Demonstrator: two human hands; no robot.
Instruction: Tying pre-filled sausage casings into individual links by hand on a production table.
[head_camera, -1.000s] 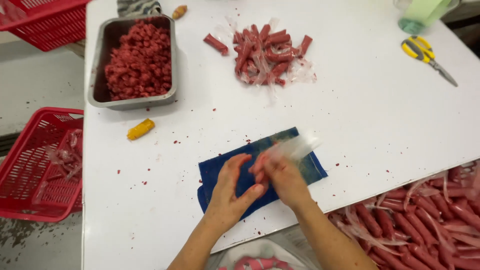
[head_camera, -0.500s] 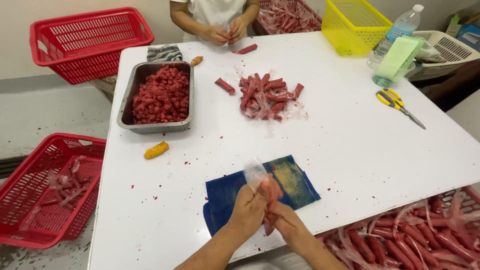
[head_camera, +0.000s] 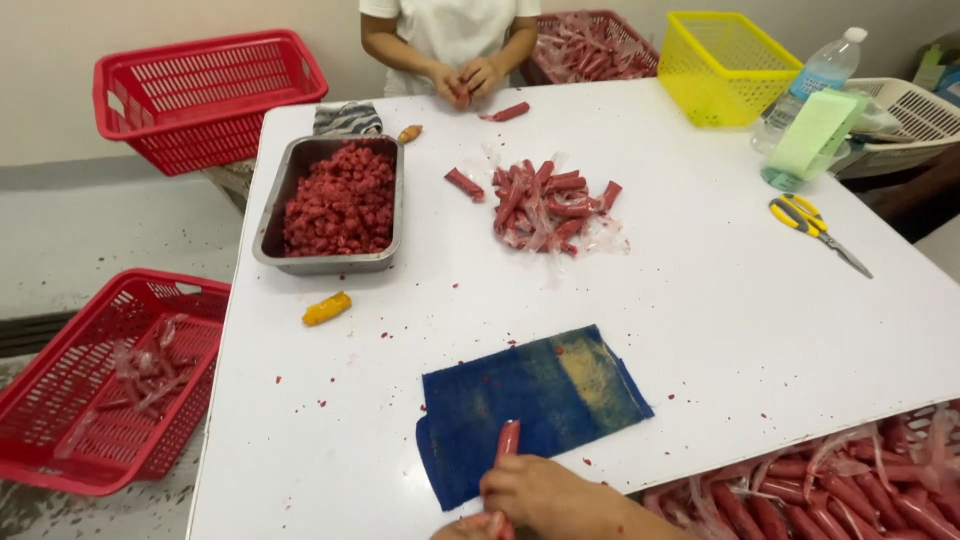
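My right hand (head_camera: 545, 492) sits at the table's near edge, over the front of a blue cloth (head_camera: 530, 400). It is closed around a red sausage (head_camera: 509, 440) whose tip points up onto the cloth. Only a sliver of my left hand (head_camera: 462, 528) shows at the bottom edge, beside the sausage's lower end, and its grip is hidden. A heap of sausages in clear wrappers (head_camera: 850, 485) lies to my right, below the table edge.
On the white table (head_camera: 700, 330) are a steel tray of red chopped pieces (head_camera: 340, 200), a pile of sausages with wrappers (head_camera: 550, 205), a yellow stub (head_camera: 327, 308) and yellow scissors (head_camera: 815, 230). Red baskets (head_camera: 110, 380) stand left. Another person's hands (head_camera: 465, 80) work opposite.
My hands have slid down from over the cloth to the table's near edge, still with the sausage. The clear wrapper seen around it earlier no longer shows.
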